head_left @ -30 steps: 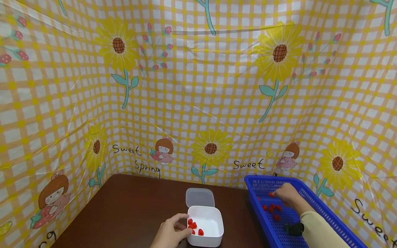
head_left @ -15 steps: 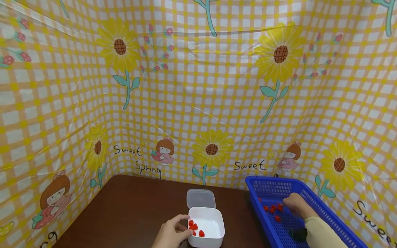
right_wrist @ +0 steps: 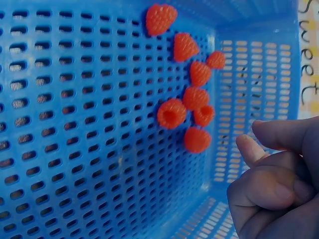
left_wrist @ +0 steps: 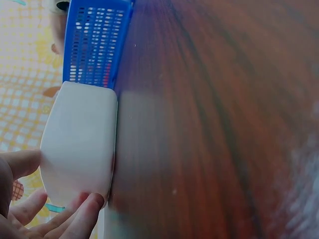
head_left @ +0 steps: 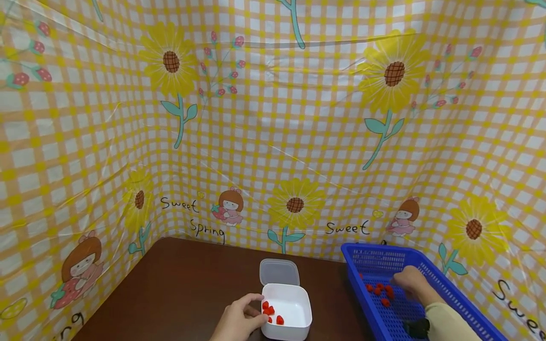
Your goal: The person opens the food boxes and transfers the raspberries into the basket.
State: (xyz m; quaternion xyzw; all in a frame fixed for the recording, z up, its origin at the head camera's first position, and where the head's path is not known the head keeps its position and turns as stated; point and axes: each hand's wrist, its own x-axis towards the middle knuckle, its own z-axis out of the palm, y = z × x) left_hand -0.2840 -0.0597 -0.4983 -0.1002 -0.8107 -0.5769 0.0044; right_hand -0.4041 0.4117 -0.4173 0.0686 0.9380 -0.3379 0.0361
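Our left hand [head_left: 236, 318] is gripping the box [head_left: 287, 334]. Our right hand [head_left: 411, 280], tips parted and seemingly empty, is likely reaching for the berries [right_wrist: 196, 98] beside it, needing a pinch next.

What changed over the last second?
Inside the blue basket, the right hand drew back toward the person; the raspberry it touched moved too, apparently now beside the others. Unchanged: left hand at the white box, raspberries inside it, lid behind.
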